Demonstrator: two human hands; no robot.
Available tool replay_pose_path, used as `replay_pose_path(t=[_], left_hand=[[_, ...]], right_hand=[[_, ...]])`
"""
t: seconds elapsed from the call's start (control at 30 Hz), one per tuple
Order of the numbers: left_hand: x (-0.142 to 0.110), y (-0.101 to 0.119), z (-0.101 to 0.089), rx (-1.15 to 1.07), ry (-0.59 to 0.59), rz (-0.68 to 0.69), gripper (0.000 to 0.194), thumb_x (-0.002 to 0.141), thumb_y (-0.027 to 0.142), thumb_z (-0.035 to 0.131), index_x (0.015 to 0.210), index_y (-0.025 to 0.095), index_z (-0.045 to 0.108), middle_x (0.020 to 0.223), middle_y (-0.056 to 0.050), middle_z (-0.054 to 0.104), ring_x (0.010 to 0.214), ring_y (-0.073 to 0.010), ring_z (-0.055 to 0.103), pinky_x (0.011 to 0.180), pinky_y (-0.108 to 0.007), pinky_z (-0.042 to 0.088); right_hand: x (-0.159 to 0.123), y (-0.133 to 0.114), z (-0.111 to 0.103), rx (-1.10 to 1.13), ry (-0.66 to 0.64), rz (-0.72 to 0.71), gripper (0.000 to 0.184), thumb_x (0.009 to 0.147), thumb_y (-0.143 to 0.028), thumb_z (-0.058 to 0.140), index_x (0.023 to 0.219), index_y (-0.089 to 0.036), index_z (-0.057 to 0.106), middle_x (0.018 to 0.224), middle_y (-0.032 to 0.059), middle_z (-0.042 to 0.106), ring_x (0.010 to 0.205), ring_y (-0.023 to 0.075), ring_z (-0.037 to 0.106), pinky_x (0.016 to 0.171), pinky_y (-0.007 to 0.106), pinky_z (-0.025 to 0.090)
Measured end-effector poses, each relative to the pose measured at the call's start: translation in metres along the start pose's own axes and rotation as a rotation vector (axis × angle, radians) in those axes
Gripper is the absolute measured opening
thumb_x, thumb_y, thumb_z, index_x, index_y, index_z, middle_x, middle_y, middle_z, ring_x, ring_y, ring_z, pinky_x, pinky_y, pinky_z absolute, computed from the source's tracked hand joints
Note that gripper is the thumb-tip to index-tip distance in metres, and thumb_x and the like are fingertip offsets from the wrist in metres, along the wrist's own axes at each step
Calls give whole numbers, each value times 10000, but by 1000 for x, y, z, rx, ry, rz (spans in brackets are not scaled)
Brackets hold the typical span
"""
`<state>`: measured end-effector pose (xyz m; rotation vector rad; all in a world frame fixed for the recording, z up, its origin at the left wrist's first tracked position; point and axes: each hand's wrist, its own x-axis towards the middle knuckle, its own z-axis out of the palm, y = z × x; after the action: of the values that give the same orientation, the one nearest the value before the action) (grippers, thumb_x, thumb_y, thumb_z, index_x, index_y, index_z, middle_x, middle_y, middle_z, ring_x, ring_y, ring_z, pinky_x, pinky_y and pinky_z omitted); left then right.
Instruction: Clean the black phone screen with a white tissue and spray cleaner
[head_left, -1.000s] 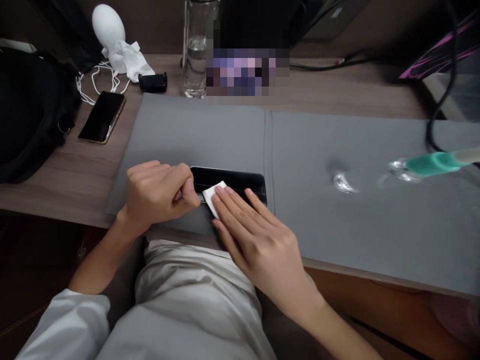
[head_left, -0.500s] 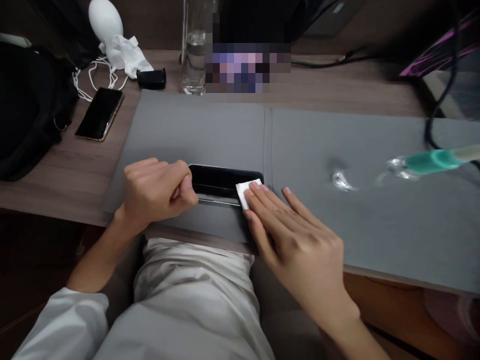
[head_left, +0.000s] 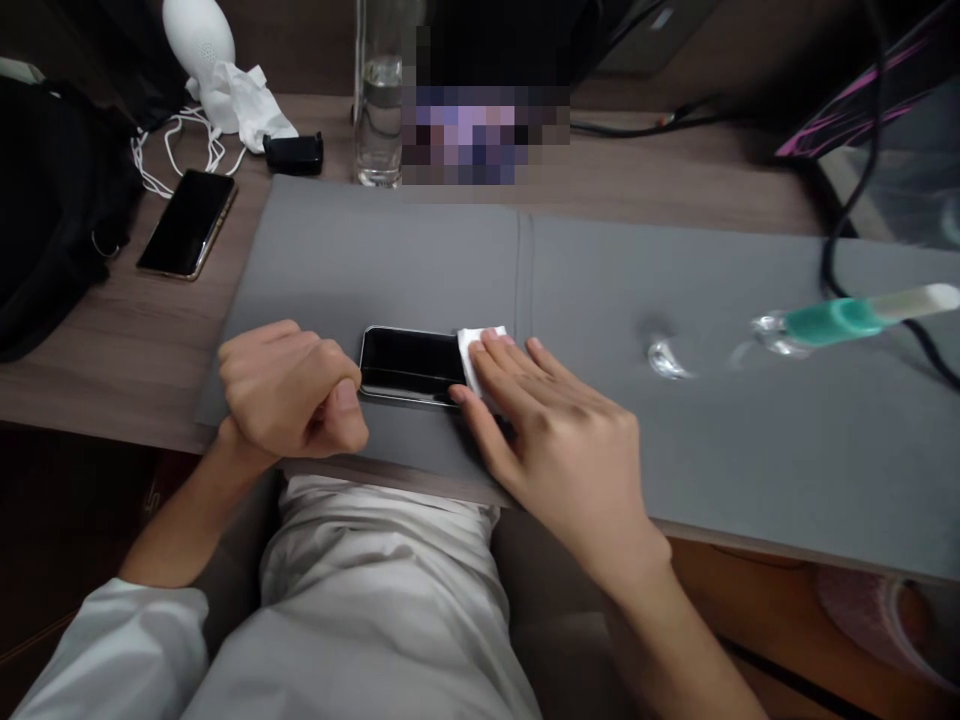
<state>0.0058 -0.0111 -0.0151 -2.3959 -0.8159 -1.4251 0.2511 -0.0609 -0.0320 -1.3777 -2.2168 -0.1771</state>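
Note:
A black-screened phone (head_left: 409, 365) lies flat on the grey desk mat (head_left: 360, 240), its right end covered. My right hand (head_left: 551, 430) has its fingers stretched over a folded white wipe (head_left: 470, 360), pressing it against that end of the screen; the thumb is at the phone's near edge. At the left end, my left hand (head_left: 289, 390) is closed in a fist beside the phone. Nothing shows between its fingers, though the inside of the fist is hidden.
On the mat's right lie a teal-and-white tube (head_left: 840, 320) and a shiny clear piece (head_left: 667, 358). A second phone (head_left: 189, 222), black clip (head_left: 294, 153), crumpled tissue (head_left: 255, 108), white device (head_left: 199, 40) and water glass (head_left: 380, 125) stand behind. A black bag (head_left: 52, 210) is left.
My right hand slid the wipe right along the phone, then slightly up over its right end. The left fist shifted slightly left, uncovering the phone's left end. The camera view shifted slightly.

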Motion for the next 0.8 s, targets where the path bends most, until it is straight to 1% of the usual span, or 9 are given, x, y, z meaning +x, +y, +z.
replay_pose_path(t=[0.1,0.17,0.27,0.43,0.5,0.63,0.8], left_hand=[[-1,0,0,33,-39,-28,353,1036,240,379,686,268,417,459,37,448,380,-150,400,453,-358,318],[-1,0,0,40,-56,-23,309,1021,222,400,718,275,431,471,34,466,396,-159,414,460,-358,332],[0,0,-1,55,-89,-9,261,986,186,436,741,280,440,474,35,483,402,-164,427,466,-360,346],[2,0,-2,86,-115,3,218,919,158,491,750,284,436,480,48,513,408,-168,457,474,-359,367],[2,-1,-2,89,-122,11,218,910,156,505,747,284,437,483,52,521,410,-165,465,479,-354,372],[3,-2,-2,103,-128,11,255,932,173,495,709,278,432,479,53,520,404,-152,474,488,-344,369],[5,-2,-2,118,-116,30,290,933,196,492,653,261,450,476,52,536,395,-132,469,474,-329,366]], right_hand=[[8,-7,5,39,-40,3,429,1072,-306,591,1414,-59,669,1429,208,692,1325,327,693,1194,480,541],[14,-13,8,73,-86,-6,438,1089,-292,537,1447,-65,646,1461,209,666,1360,319,671,1220,499,516],[25,-24,14,118,-131,-41,448,1096,-260,489,1454,-34,633,1484,225,642,1404,313,636,1249,495,486],[36,-40,22,154,-132,-102,477,1107,-256,440,1416,49,637,1500,251,620,1417,324,622,1261,471,472],[38,-44,24,170,-130,-118,490,1108,-255,424,1420,63,628,1507,252,617,1421,329,617,1262,471,470],[38,-46,25,212,-153,-127,495,1102,-259,435,1445,51,611,1542,252,584,1457,324,583,1277,489,450],[36,-43,21,233,-171,-164,467,1090,-280,516,1474,-33,614,1549,217,586,1469,294,572,1272,497,461]])
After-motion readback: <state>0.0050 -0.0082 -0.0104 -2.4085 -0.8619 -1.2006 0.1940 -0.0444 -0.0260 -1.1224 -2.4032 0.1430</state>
